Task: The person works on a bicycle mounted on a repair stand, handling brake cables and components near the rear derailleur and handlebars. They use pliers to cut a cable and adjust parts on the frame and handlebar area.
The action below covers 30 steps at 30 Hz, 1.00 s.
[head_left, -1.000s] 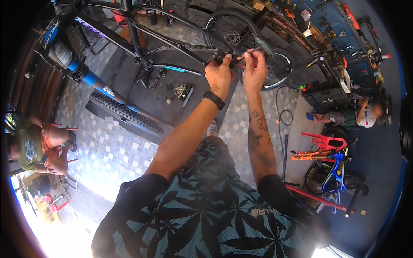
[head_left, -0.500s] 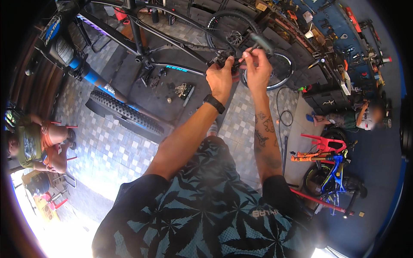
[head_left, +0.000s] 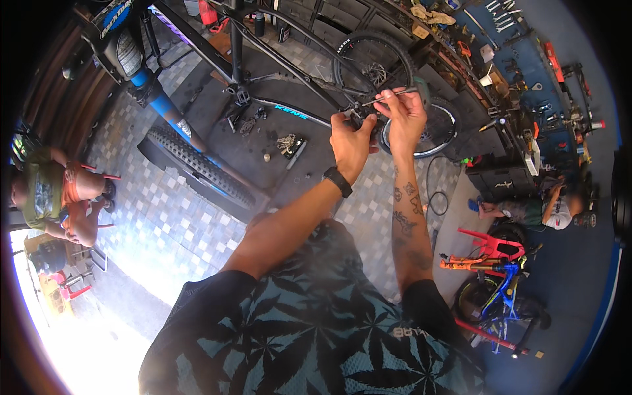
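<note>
My left hand [head_left: 349,148] is closed around a dark bicycle part [head_left: 355,120] at the rear end of a black bike frame [head_left: 270,100], with the thumb on top. The part is mostly hidden by my fingers. My right hand [head_left: 406,125], just right and slightly higher, pinches a thin dark rod-like tool [head_left: 368,103] between thumb and fingers. The tool lies slanted across the frame's rear end; whether its tip touches the part I cannot tell.
A blue repair stand [head_left: 162,105] holds the frame above a dark mat [head_left: 289,178] with small parts. Wheels [head_left: 372,62] stand behind, below a wall of tools [head_left: 510,23]. Seated people are at left [head_left: 49,197] and right [head_left: 553,204]. Bikes [head_left: 503,289] stand lower right.
The view has shifted, so the bike and both hands appear lower and further right. The tool in my right hand now lies flatter, pointing leftward across the frame.
</note>
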Tool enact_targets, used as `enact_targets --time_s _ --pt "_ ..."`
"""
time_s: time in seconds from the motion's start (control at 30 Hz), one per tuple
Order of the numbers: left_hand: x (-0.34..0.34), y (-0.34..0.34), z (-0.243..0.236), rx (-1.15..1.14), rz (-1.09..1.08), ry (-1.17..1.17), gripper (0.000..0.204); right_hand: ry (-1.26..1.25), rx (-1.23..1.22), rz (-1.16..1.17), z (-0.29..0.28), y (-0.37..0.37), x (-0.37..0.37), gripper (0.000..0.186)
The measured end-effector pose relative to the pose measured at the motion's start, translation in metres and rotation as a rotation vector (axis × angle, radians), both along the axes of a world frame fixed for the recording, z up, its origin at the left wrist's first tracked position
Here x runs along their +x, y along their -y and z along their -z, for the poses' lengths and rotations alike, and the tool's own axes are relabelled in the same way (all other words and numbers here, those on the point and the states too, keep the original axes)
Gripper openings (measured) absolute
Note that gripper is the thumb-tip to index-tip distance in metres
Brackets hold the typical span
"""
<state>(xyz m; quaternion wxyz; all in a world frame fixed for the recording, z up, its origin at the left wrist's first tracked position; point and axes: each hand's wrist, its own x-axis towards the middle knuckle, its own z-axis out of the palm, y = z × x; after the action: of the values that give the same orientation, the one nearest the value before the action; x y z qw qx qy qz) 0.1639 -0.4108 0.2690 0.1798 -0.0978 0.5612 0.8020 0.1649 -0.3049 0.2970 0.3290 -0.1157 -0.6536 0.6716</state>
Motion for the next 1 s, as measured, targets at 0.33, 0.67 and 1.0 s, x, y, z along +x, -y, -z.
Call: enact_targets --time_s 0.33,0.67,1.0 --pt "-0.007 0.008 0.004 0.126 0.113 -0.031 0.055 0.016 -0.033 0.052 0.002 -0.001 -0.013 0.013" --pt "-0.007 0.011 0.008 0.139 0.143 -0.051 0.053 0.063 0.009 0.014 0.002 -0.005 -0.014 0.017" --pt "-0.007 0.014 0.012 0.094 0.159 -0.047 0.056 0.074 0.009 0.009 0.005 -0.006 -0.023 0.022"
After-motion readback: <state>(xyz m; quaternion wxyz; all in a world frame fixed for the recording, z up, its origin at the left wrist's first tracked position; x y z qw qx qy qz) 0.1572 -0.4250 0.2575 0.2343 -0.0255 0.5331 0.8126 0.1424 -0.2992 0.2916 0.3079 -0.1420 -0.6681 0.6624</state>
